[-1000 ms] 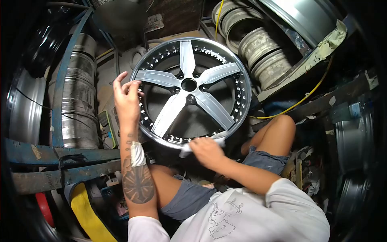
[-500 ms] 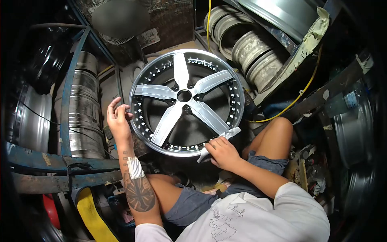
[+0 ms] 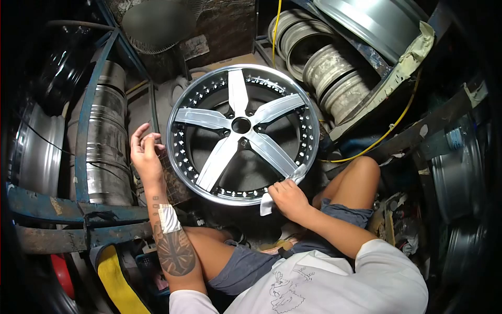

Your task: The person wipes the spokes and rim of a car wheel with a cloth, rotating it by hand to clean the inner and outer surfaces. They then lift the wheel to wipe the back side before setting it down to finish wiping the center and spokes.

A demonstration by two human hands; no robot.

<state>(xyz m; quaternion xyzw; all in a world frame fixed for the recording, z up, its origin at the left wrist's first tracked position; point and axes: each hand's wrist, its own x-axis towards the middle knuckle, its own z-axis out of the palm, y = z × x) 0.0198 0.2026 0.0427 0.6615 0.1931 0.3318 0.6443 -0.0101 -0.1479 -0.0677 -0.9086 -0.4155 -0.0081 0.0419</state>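
A silver five-spoke wheel rim lies face up in front of me, with a polished lip and a black inner ring dotted with several bright studs. My right hand presses a whitish cloth against the lower right of the lip, near the end of one spoke. One end of that cloth sticks out beyond the fingers and the other hangs below them. To the left of the rim, my left hand is raised in the air, holding nothing, its fingers loosely bent and apart.
Stacked metal rims stand behind a blue metal frame on the left. Several dusty rims lie on a rack at upper right. A yellow cable runs along the right, and a round fan stands at the back.
My left hand has drifted a little left, farther from the rim. My right hand stays at the lower right lip; the cloth's upper end now lies bunched closer to the lip.
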